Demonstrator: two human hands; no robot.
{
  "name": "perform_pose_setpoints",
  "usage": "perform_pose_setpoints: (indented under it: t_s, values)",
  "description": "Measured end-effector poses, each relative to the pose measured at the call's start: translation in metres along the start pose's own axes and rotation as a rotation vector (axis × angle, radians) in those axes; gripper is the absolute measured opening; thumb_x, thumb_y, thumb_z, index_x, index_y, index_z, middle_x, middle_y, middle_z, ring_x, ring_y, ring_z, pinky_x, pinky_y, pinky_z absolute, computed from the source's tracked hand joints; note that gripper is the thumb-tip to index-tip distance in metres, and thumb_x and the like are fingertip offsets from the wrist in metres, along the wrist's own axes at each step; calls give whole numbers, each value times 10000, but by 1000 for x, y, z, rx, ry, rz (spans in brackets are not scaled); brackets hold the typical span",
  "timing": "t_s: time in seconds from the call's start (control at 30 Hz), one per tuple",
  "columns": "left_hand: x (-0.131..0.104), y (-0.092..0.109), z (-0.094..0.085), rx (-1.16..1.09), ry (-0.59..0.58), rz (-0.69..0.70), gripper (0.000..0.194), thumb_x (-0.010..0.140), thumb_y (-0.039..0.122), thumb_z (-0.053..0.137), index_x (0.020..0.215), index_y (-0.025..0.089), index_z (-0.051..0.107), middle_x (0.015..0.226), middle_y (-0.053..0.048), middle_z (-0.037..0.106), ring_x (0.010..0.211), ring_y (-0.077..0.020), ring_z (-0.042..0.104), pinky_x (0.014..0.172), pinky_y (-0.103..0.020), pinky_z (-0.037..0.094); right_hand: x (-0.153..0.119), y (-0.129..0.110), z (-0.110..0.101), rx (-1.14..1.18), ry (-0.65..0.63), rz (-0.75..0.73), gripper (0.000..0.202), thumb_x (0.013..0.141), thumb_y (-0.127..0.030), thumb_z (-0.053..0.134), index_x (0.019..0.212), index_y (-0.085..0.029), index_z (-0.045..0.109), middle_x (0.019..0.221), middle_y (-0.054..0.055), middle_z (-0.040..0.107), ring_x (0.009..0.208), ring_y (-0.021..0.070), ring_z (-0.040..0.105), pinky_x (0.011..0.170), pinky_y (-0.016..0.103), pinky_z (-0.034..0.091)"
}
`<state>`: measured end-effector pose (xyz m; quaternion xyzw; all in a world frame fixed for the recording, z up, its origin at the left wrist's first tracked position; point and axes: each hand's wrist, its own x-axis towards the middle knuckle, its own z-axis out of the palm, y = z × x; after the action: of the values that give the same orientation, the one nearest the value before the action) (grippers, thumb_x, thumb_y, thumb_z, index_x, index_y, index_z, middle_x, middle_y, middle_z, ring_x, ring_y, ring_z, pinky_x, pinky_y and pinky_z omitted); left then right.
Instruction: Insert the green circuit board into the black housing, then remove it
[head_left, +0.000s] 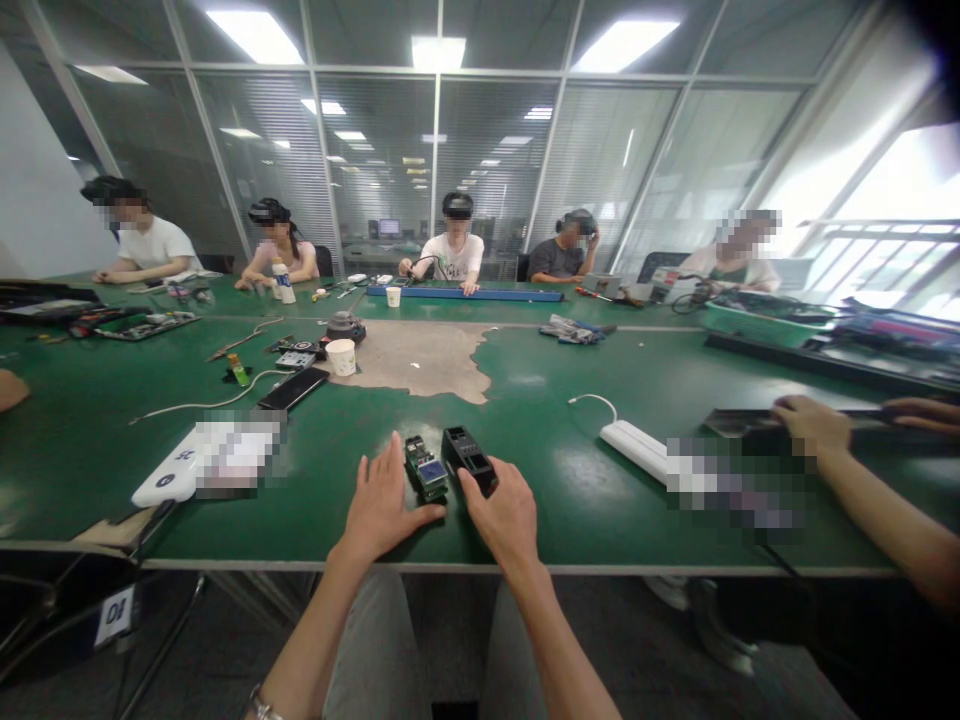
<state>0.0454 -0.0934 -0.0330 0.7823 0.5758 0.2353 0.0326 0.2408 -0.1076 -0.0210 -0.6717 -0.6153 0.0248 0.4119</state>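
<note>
A small green circuit board with a blue screen (427, 472) lies on the green table near its front edge. Just left of it my left hand (381, 498) rests with fingers spread, the thumb by the board's lower end; nothing is gripped in it. Right beside the board is a black plastic housing (469, 455) with rectangular openings, tilted slightly to the left. My right hand (504, 505) has its thumb and fingers round the lower end of this housing. Board and housing lie close together with a narrow gap.
A white power bank (169, 475), a black phone (294, 388) and a paper cup (341, 357) are at left. A white power strip (637, 450) lies at right, near another person's hand (814, 428). Several people sit across the green table (540, 525).
</note>
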Motion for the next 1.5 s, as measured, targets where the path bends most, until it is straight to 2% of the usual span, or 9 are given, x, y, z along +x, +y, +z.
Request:
perform_pose_setpoints:
  t_s: [0.07,0.23,0.47,0.57,0.7,0.83,0.97,1.27,1.5]
  values:
    - [0,0,0,5,-6,1,1223,709,806,518,1513,101,-75,1526,-235,300,1420,-351,276,1149,-568,157,-1,3,1,-33,-29,0,383,850,-454,567,1072,-148,630,984,114,641,960,248,576,857,346,430]
    - [1,-1,1,13,-1,6,1225,711,810,513,1513,96,-75,1524,-238,302,1417,-354,281,1148,-573,157,-2,7,-1,-141,-18,18,690,782,-555,635,1268,-76,537,1082,175,614,1046,300,546,880,374,423]
    - [1,-1,1,5,-4,6,1215,714,795,528,1515,105,-71,1535,-235,281,1421,-355,274,1149,-572,156,-2,7,-5,-74,-32,25,329,834,-452,588,988,-168,652,918,96,633,920,242,576,815,328,425]
    - [1,-1,1,0,-5,5,1211,714,780,545,1515,114,-73,1538,-228,281,1422,-352,275,1150,-571,154,0,-2,-8,13,27,18,314,840,-454,578,958,-172,650,886,78,635,840,214,573,768,311,426]
    - [1,0,2,0,5,1,1201,711,743,583,1518,134,-67,1550,-216,261,1424,-349,273,1154,-563,149,3,-27,-14,142,75,-15,307,849,-451,582,977,-180,644,874,59,635,765,178,558,736,287,426]
    - [0,0,3,6,14,3,1156,740,701,577,1518,134,-63,1559,-210,242,1424,-338,276,1153,-560,154,1,-50,-11,147,12,-46,284,847,-438,590,964,-186,643,874,54,631,778,177,555,737,278,426]
    - [0,-1,2,-5,4,8,1119,770,620,582,1515,128,-93,1560,-206,241,1414,-326,294,1152,-561,158,-3,-61,-3,78,-37,-43,287,850,-448,581,949,-185,639,883,66,629,820,197,565,761,291,426]
    - [-2,1,1,-10,19,0,974,819,382,508,1512,125,-126,1558,-185,261,1413,-302,293,1152,-549,156,-10,-62,5,-70,-116,-47,245,827,-424,614,913,-195,628,889,74,619,887,215,582,786,291,426]
    - [-1,1,-1,-3,-6,-9,1042,769,392,547,1509,111,-130,1562,-186,248,1421,-319,270,1163,-543,128,-25,-49,12,-89,-154,-47,287,832,-425,624,997,-190,621,929,79,621,941,228,581,813,303,425]
